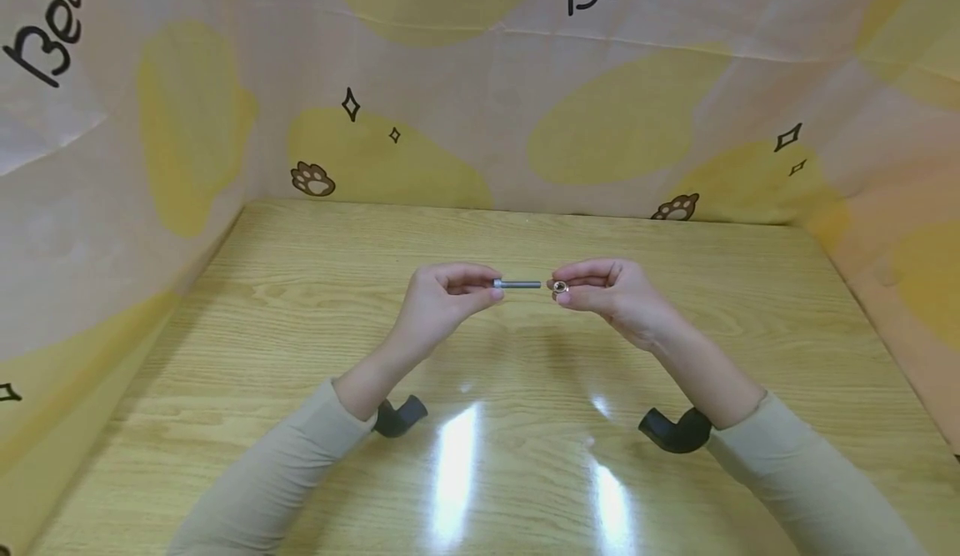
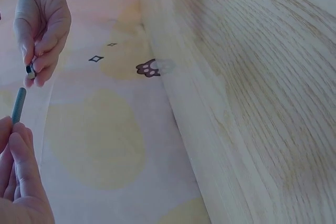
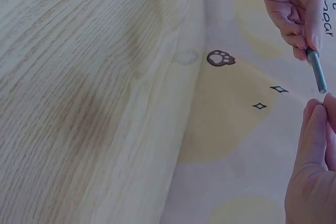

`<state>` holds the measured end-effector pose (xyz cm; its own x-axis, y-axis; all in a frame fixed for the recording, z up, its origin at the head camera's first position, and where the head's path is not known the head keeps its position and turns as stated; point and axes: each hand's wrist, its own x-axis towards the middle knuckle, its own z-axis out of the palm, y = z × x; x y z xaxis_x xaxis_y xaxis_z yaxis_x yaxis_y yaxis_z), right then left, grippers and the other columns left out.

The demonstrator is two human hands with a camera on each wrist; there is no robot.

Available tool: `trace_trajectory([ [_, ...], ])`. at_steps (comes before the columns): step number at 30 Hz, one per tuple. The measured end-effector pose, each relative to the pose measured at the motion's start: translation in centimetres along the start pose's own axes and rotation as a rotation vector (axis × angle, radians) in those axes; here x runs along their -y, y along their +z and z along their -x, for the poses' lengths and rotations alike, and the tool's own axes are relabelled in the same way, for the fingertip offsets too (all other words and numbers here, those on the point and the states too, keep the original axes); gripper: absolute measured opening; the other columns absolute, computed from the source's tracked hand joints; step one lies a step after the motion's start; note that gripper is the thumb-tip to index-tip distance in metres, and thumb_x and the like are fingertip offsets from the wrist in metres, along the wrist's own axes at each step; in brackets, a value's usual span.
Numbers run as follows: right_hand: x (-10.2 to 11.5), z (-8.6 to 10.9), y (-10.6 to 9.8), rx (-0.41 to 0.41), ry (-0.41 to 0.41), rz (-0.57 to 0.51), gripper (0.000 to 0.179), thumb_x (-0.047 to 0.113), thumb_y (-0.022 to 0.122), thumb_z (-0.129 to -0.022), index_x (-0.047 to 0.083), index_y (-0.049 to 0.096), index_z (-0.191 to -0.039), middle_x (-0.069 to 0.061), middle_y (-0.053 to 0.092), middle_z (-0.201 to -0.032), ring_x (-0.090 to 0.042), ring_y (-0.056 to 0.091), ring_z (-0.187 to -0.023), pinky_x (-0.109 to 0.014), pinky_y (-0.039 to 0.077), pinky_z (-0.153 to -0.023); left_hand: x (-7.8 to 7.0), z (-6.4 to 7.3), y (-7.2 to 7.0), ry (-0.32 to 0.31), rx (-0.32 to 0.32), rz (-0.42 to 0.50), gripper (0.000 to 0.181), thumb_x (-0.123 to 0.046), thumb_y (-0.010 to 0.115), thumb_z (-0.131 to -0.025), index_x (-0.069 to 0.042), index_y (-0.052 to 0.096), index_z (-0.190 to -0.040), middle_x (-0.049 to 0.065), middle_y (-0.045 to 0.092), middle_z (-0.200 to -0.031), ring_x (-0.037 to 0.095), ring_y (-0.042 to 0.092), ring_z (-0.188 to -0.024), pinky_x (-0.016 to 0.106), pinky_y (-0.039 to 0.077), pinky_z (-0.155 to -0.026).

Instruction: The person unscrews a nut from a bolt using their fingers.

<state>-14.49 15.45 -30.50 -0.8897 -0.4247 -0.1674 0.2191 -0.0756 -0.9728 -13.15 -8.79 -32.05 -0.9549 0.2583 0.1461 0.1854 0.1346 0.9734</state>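
Between thumb and fingers, my left hand [image 1: 442, 302] pinches a grey metal bolt [image 1: 519, 284] by its head. The threaded shank lies level and points right in the head view. Facing it, my right hand [image 1: 611, 293] pinches a small shiny nut [image 1: 560, 288] at its fingertips. A short gap separates the bolt's tip from the nut. In the left wrist view the bolt [image 2: 19, 106] rises from the left fingertips toward the nut [image 2: 30, 71]. The right wrist view shows the bolt [image 3: 316, 71] aimed at the right fingertips, which mostly hide the nut.
Both hands are above a light wood-grain table [image 1: 510, 456] with glossy light reflections. A patterned cloth [image 1: 495, 122] walls the back and sides. Dark curved pieces [image 1: 678, 431] stick out at both wrists, beside the sleeve cuffs.
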Motion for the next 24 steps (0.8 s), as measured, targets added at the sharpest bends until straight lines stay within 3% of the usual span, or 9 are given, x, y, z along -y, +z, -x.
trace_trajectory([
  [14,-0.6,0.1,-0.8,-0.002,-0.020,0.034,0.028,-0.013,0.060,-0.081,0.012,0.071,-0.087,-0.002,0.070,-0.089,-0.013,0.066,-0.083,-0.025,0.052,-0.079,0.7,-0.1,-0.4,-0.010,0.007,0.002,0.021,-0.008,0.071,-0.082,0.000,0.069,-0.101,0.008,0.070,-0.090,0.020,0.067,-0.077,0.046,0.054,-0.074],
  [21,-0.9,0.1,-1.2,0.004,-0.021,0.038,0.028,-0.013,0.060,-0.080,0.012,0.071,-0.087,-0.002,0.071,-0.088,-0.012,0.067,-0.083,-0.025,0.052,-0.079,1.1,-0.2,-0.3,-0.032,0.017,0.005,0.019,-0.007,0.071,-0.082,-0.001,0.070,-0.100,0.008,0.070,-0.092,0.027,0.067,-0.082,0.033,0.055,-0.071],
  [24,-1.1,0.1,-1.3,0.004,-0.017,0.038,0.026,-0.013,0.062,-0.080,0.011,0.070,-0.087,-0.002,0.071,-0.088,-0.013,0.067,-0.084,-0.025,0.052,-0.080,1.2,-0.2,-0.2,-0.030,0.020,-0.003,0.019,-0.006,0.071,-0.082,0.000,0.070,-0.099,0.009,0.070,-0.091,0.028,0.067,-0.082,0.036,0.055,-0.072],
])
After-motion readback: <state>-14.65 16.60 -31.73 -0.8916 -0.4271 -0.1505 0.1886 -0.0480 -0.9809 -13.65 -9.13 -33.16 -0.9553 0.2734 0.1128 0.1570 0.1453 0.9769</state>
